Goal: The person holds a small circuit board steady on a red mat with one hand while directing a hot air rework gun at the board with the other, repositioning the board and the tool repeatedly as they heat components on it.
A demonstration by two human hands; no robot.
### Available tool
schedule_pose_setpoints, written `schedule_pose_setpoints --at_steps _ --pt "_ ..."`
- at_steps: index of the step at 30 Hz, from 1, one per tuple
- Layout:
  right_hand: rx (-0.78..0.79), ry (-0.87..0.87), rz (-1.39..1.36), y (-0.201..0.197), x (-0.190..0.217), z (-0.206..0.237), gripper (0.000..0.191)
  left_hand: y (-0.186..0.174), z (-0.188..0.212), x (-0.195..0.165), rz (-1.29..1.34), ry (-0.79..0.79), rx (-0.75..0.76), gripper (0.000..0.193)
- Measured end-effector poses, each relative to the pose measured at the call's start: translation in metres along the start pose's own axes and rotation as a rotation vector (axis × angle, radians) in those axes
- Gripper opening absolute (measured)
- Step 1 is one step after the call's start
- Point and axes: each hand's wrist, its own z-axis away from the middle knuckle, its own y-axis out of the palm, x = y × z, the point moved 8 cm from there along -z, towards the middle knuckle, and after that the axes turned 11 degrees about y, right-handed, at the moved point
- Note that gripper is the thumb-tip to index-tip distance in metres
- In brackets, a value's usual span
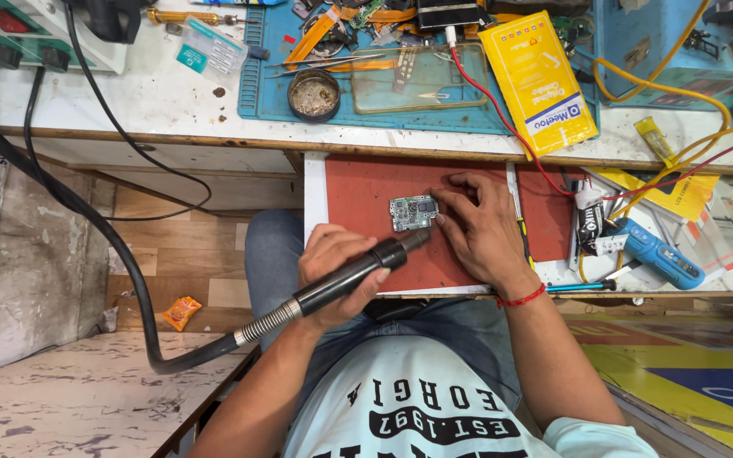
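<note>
An electronics repair workshop: a scuffed white worktop (171, 106) carries a blue silicone repair mat (485, 119) at twelve o'clock, strewn with loose orange flex cables (320, 30), tweezers (332, 61) and a round solder-flux tin (313, 94).

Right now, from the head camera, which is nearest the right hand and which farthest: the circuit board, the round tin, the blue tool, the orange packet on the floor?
1. circuit board, at its fingertips
2. blue tool, to the right
3. round tin, up on the bench
4. orange packet, far left, on the floor

1. My left hand (332, 271) covers the middle of the hot-air handle (358, 276).
2. Parts on the circuit board (414, 212) are too small to tell.
3. The blue device (680, 38) is cut off at the top edge.
</note>
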Motion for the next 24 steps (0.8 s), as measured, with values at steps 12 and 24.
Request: schedule_pose_setpoints --at_steps 12,24 --pt "0.004 0.0 0.005 0.0 -0.002 -0.002 0.04 -0.006 0.0 0.004 -0.023 -0.056 -0.073 0.033" --pt "0.009 0.007 0.001 -0.001 -0.001 0.0 0.039 0.0 -0.002 0.005 0.018 -0.052 -0.053 0.039"
